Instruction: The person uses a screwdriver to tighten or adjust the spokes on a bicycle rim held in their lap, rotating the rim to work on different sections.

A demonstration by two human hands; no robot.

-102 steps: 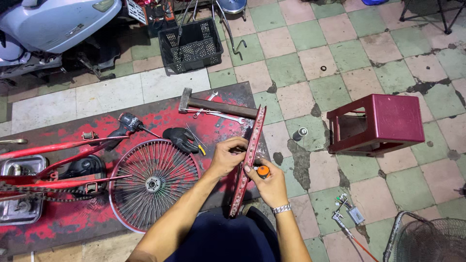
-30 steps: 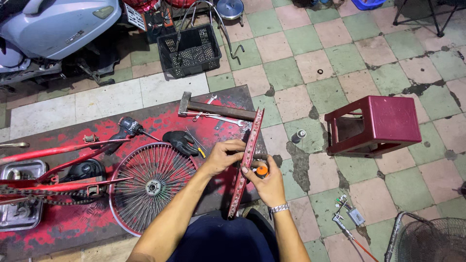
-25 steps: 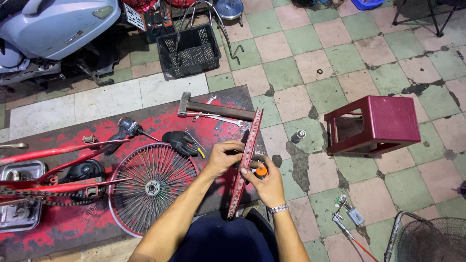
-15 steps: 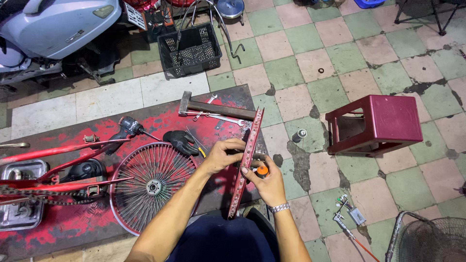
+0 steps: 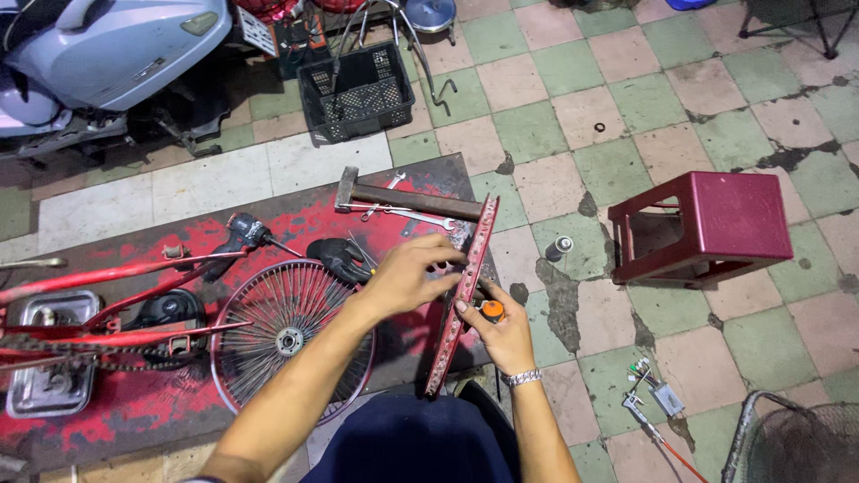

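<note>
Red paint marks the long, narrow metal strip (image 5: pixel 461 295) that both hands work on; it stands tilted on the stained red mat (image 5: pixel 116 411), its upper end pointing away from the person and its lower end near their lap. The left hand (image 5: pixel 407 277) reaches in from the left with the forearm stretched across the mat, fingers curled over the strip's upper middle and gripping it. The right hand (image 5: pixel 501 326) comes up from below, a watch (image 5: pixel 522 377) on its wrist, clenched around an orange-handled tool (image 5: pixel 491 309) held against the strip's right side; what kind of tool it is cannot be told. Just left of the left forearm lies a spoked bicycle wheel (image 5: pixel 286 335), and beside it a red bicycle frame (image 5: pixel 107 304) with a chain. A black glove (image 5: pixel 338 258) sits near the wheel's top edge. Beyond the strip's far end rest a hammer (image 5: pixel 403 197) and a wrench (image 5: pixel 407 215). On the tiled floor to the right stands a dark red plastic stool (image 5: pixel 716 224), well apart from the hands. A black crate (image 5: pixel 353 89) and a pale blue scooter (image 5: pixel 107 54) stand further back
</note>
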